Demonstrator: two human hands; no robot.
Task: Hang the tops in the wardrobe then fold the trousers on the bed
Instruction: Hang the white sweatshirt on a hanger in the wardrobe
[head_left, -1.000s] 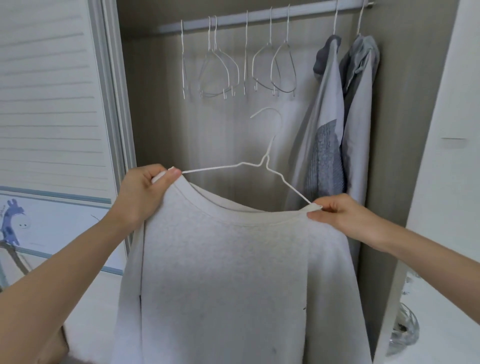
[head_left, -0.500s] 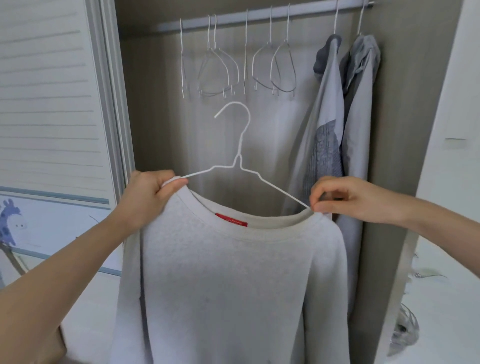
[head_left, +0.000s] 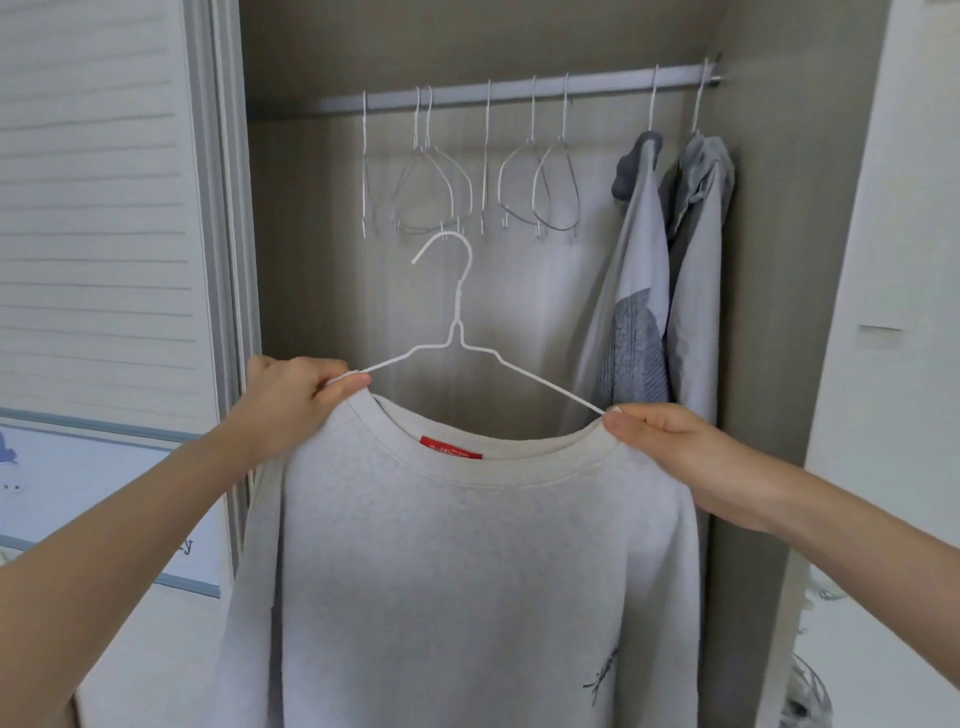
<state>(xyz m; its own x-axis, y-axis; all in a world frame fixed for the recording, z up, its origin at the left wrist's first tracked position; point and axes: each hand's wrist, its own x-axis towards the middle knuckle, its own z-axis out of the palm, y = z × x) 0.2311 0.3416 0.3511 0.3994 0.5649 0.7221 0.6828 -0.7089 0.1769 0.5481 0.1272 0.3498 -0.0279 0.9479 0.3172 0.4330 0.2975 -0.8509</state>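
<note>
Fingers of the left hand (head_left: 291, 400) and right hand (head_left: 675, 447) are pinching the sweatshirt (head_left: 467, 571) shoulders onto the white hanger (head_left: 457, 332), seemingly steadying it below the wardrobe rail (head_left: 519, 93) for hooking

Soft, even daylight is filling the scene without glare, the wardrobe's interior (head_left: 311, 260) is sitting dimmer with faint shadows trailing behind the empty hangers (head_left: 467, 182), the white door (head_left: 909, 260) at right is washing out slightly, and the wide lens is bending straight edges near the borders
</note>
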